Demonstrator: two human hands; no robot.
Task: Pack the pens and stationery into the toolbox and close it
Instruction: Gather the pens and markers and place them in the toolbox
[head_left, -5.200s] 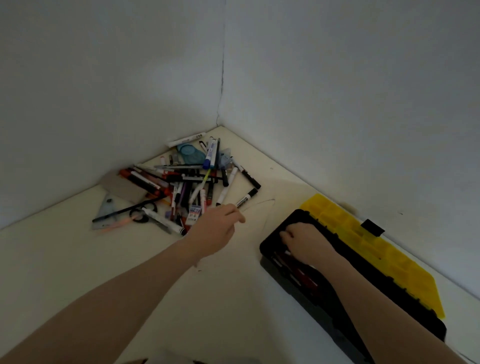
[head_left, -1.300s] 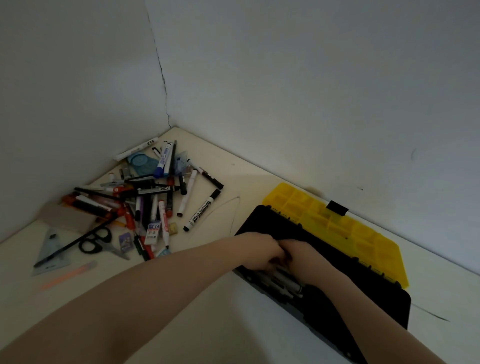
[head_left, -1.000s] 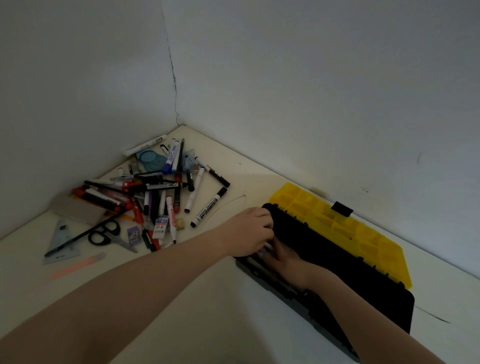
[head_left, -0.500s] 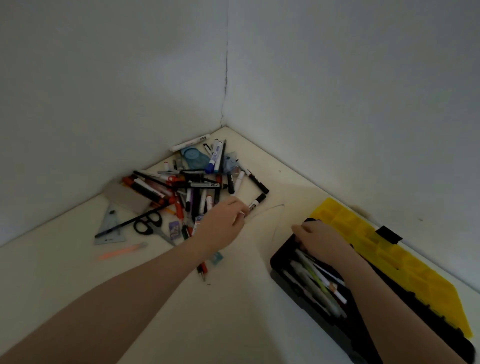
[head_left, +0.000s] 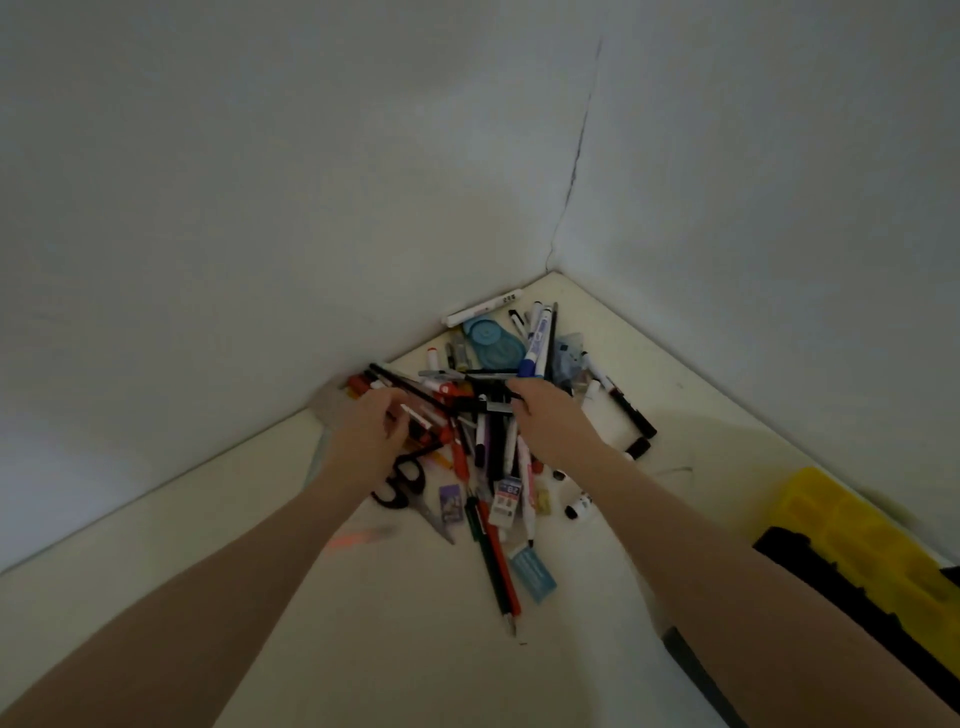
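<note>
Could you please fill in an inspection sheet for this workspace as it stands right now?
Surface: pale tabletop set into a wall corner.
Job's things: pile of pens and markers near the corner; scissors and blue eraser at its near side; toolbox open at the right edge, yellow lid up.
Clutter: nothing seen.
Hands: left hand grips pens in the pile; right hand rests on the pile, fingers hidden.
Cables: nothing seen.
Surroundings: bare white walls.

Pens, stationery (head_left: 493, 441) heaped in wall corner; black-yellow toolbox (head_left: 862, 561) apparently open, well right.
</note>
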